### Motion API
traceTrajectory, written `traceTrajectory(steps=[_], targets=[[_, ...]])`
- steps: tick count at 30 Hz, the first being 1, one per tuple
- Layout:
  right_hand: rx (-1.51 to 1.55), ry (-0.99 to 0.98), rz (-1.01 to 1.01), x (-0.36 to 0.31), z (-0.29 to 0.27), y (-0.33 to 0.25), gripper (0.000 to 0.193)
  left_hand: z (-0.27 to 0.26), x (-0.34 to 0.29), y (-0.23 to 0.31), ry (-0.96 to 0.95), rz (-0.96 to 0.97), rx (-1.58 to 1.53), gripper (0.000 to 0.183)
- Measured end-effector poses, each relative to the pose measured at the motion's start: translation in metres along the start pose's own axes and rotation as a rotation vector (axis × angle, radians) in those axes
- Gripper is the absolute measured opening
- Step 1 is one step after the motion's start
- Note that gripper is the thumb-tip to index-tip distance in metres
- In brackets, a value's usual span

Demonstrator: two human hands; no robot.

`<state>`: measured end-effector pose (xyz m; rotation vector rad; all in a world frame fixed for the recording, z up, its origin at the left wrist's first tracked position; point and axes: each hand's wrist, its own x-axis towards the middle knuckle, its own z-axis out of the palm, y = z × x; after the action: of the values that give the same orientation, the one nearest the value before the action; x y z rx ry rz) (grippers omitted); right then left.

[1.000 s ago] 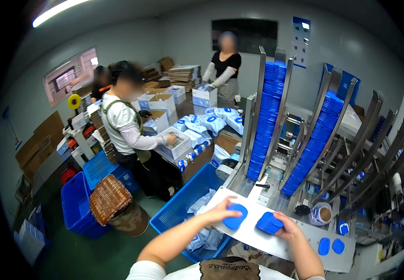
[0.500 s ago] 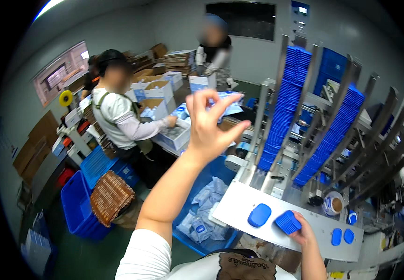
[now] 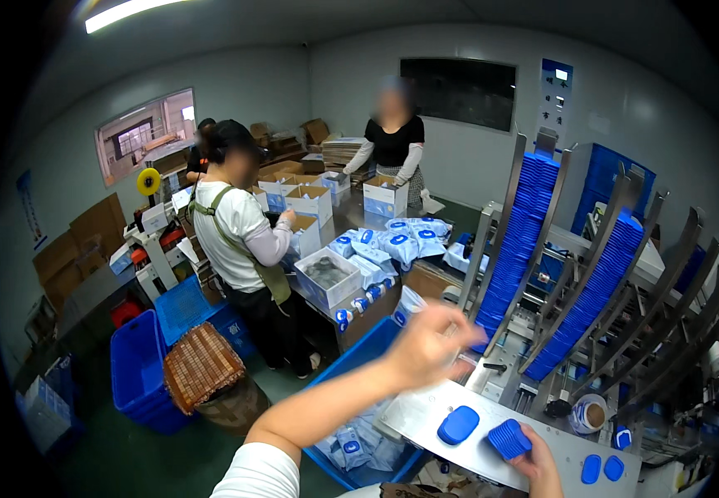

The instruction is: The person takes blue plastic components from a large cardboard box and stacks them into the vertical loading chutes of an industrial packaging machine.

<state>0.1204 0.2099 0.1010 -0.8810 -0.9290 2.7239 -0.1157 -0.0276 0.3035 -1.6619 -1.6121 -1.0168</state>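
My right hand point(image 3: 540, 461) is closed round a short stack of blue plastic lids point(image 3: 509, 438), held at the front edge of the white metal plate point(image 3: 480, 449). Left of that stack, one blue lid point(image 3: 458, 425) lies flat on the plate. My left hand point(image 3: 432, 349) hovers above the plate's far left part, in front of the foot of a tall leaning column of blue lids point(image 3: 519, 241). Motion smears its fingers, so whether they hold anything cannot be told.
A second lid column point(image 3: 589, 290) leans between metal rails. Two small blue lids point(image 3: 602, 469) lie at the plate's right end. Below left, a blue tub point(image 3: 326, 454) contains wipes packets point(image 3: 359, 444). Two co-workers point(image 3: 239, 228) point(image 3: 394, 133) stand at a table with white boxes point(image 3: 326, 278).
My left hand has come down and right from its raised position toward the lid column. The right hand still grips its stack. The view has tilted upward.
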Motion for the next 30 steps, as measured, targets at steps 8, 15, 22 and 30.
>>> traceTrajectory(steps=[8, 15, 22, 30], targets=[[-0.160, -0.145, 0.270, -0.040, 0.021, -0.003, 0.044, 0.136, -0.080, 0.077, -0.465, 0.304, -0.579, 0.048], [-1.007, -0.067, -0.712, -0.096, 0.035, -0.010, 0.057, 0.151, -0.072, 0.098, -0.480, -0.025, -0.742, 0.047], [-1.251, 0.180, -0.741, -0.089, 0.011, -0.027, 0.057, 0.176, -0.072, 0.121, -0.162, -0.096, -0.442, 0.035], [-1.123, 0.010, -0.938, -0.054, 0.028, -0.057, 0.064, 0.184, -0.074, 0.115, 0.075, -0.422, -0.447, 0.015]])
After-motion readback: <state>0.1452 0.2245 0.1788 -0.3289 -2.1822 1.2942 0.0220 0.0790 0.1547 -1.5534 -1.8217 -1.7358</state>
